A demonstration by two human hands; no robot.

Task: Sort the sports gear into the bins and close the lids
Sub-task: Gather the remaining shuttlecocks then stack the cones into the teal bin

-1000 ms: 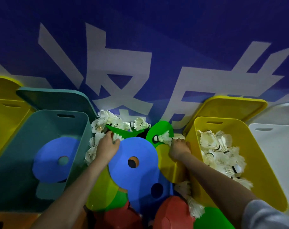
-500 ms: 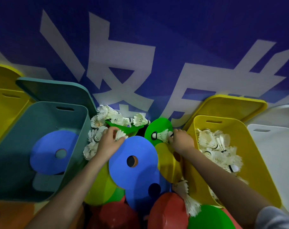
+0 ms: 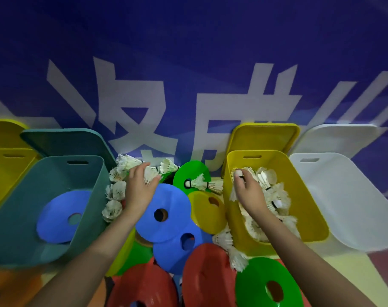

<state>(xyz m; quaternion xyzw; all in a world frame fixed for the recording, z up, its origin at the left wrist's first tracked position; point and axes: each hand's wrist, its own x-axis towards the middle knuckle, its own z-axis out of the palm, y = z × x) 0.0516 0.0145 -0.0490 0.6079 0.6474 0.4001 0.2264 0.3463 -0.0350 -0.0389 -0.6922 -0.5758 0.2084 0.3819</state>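
From the head camera, the teal bin (image 3: 44,209) at nine o'clock holds one blue disc cone (image 3: 63,216), its lid (image 3: 64,141) propped behind. The yellow bin (image 3: 304,209) at three o'clock is heaped with white shuttlecocks (image 3: 275,196); the right hand (image 3: 248,193) is inside it, fingers pinching a shuttlecock (image 3: 238,173) by its cork. The white bin (image 3: 348,196) beside it shows nothing inside. The left hand (image 3: 140,191), fingers spread, rests on loose shuttlecocks (image 3: 126,162) at twelve o'clock. Disc cones (image 3: 164,209) crowd the gap between the bins towards six o'clock.
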